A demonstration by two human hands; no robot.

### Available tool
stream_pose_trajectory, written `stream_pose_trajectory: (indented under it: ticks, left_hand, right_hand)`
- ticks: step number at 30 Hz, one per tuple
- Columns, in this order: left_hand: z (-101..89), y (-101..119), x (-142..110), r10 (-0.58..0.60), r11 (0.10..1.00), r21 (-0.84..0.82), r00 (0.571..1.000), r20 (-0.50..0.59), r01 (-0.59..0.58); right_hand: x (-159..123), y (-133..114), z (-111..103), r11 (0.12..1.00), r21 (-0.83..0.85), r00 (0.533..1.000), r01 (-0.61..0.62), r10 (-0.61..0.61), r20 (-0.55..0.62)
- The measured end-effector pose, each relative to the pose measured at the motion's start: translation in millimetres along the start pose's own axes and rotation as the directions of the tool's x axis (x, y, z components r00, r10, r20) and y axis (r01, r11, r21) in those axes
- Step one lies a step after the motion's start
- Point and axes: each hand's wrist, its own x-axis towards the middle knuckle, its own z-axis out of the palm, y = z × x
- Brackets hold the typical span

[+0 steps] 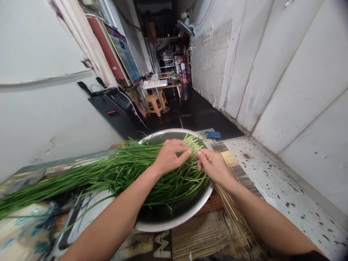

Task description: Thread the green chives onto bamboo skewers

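A wide metal basin (174, 225) sits on the wooden table, heaped with long garlic chives (116, 168). Their green leaves trail over the rim to the far left, and their pale stalk ends lie at the upper right. Over the heap, my left hand (172, 156) is closed on some chives, its thumb pointing at the stalk ends. My right hand (213, 165) pinches at the basin's right rim, close to those ends; what sits between its fingertips is too small to make out. Many thin bamboo skewers (234, 214) lie under and beside my right forearm.
At the lower left are a plastic bag with blue print (25, 232) and a white tray-like object (92, 206). A blue box (212, 135) lies behind the basin. Farther off stand a white table (154, 84) and orange stools (153, 104). A white wall (296, 79) runs along the right.
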Motion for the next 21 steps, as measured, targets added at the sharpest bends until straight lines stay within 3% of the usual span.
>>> stream_pose_trajectory:
  ticks: [2, 6, 9, 12, 16, 21]
  left_hand:
    - [-5.2, -13.0, 2.0, -0.042, 0.995, 0.092, 0.996, -0.079, 0.049]
    - [-6.6, -33.8, 2.4, -0.013, 0.985, 0.17, 0.991, 0.136, -0.011]
    - [-5.3, -36.2, 1.7, -0.033, 0.981, 0.193, 0.982, 0.183, -0.003]
    - [-4.6, -31.3, 1.6, -0.05, 0.982, 0.189, 0.991, 0.128, 0.025]
    - [0.0, -24.9, 1.9, -0.087, 0.995, 0.048, 0.996, -0.013, 0.087]
    - [10.7, -22.3, 2.7, -0.298, 0.948, -0.166, 0.94, -0.165, 0.272]
  right_hand:
    - [-1.1, -1.5, 0.7, 1.0, -0.006, 0.999, -0.017, 0.017, 0.027]
    - [-2.7, -1.4, 3.5, 0.992, -0.122, 0.998, 0.044, -0.037, 0.058]
    - [-2.6, 1.7, 5.2, 0.973, -0.205, 0.994, 0.107, -0.103, 0.03]
    - [-2.0, 4.3, 5.8, 0.967, -0.229, 0.993, 0.113, -0.116, -0.002]
    - [-2.3, 3.4, 5.6, 0.971, -0.211, 0.993, 0.113, -0.116, 0.002]
    - [-3.4, 1.4, 6.3, 0.961, -0.239, 0.99, 0.139, -0.14, 0.014]
